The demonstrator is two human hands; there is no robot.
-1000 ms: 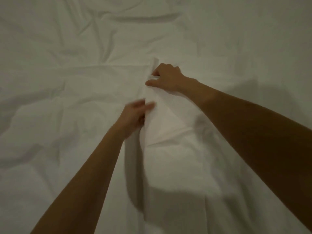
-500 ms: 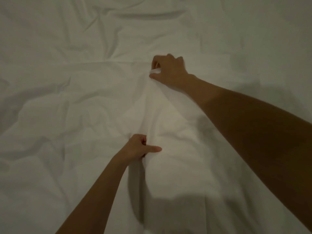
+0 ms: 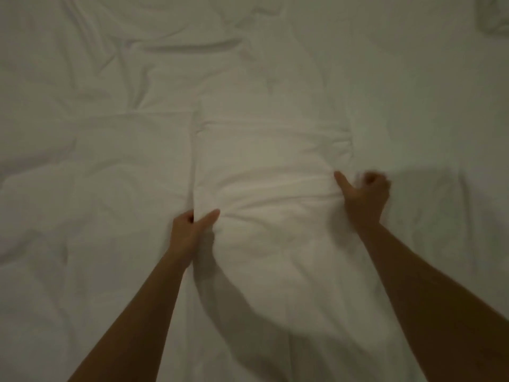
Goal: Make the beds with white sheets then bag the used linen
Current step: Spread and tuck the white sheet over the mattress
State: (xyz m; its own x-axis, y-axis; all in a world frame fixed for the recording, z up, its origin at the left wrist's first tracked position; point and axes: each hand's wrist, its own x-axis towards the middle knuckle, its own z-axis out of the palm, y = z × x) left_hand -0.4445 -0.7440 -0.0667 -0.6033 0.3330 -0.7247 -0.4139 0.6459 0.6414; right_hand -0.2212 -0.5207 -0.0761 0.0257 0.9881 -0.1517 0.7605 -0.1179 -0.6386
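A folded white sheet (image 3: 270, 172) lies as a raised band down the middle of the bed, on top of a wrinkled white sheet (image 3: 96, 166) that fills the view. My left hand (image 3: 190, 230) grips the folded sheet's left edge, thumb on top and fingers tucked under. My right hand (image 3: 363, 197) grips its right edge, with the thumb stretched over the cloth and the fingers curled; it is blurred. The cloth between the two hands is bunched into creases.
Deep wrinkles cross the bed's far left part (image 3: 165, 48). A lumpy white shape (image 3: 495, 15) shows at the top right corner, too cut off to identify. The light is dim.
My right hand has moved from the sheet's far end to its right edge. My left hand has stayed on the left edge. The folded sheet now lies spread wider between them.
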